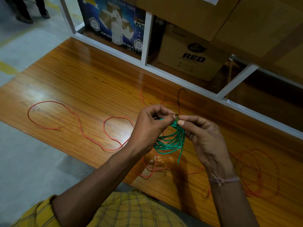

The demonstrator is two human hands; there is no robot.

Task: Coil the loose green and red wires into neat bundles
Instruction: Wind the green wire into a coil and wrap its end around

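Our left hand (150, 126) & right hand (203, 136) pinch the green wire (170, 141) coil at 12 o'clock; if fingers slip, loops could spring apart.

Green wire (170, 141): glossy emerald loops, gathered above the near edge of the bench. Red wire (78, 123): orange-red, trailing in open curves toward the left end of the bench (82, 82), whose top is amber-brown with fine darker streaks (a wood-grain pattern). Shirt (127, 210): mustard yellow, checked with thin dark lines. Wrist thread (224, 179): pale pink. Rack frame (147, 38) behind the far edge: white. Box (113, 22) in the rack: deep blue with white lettering. Carton (191, 58): plain brown, black print.
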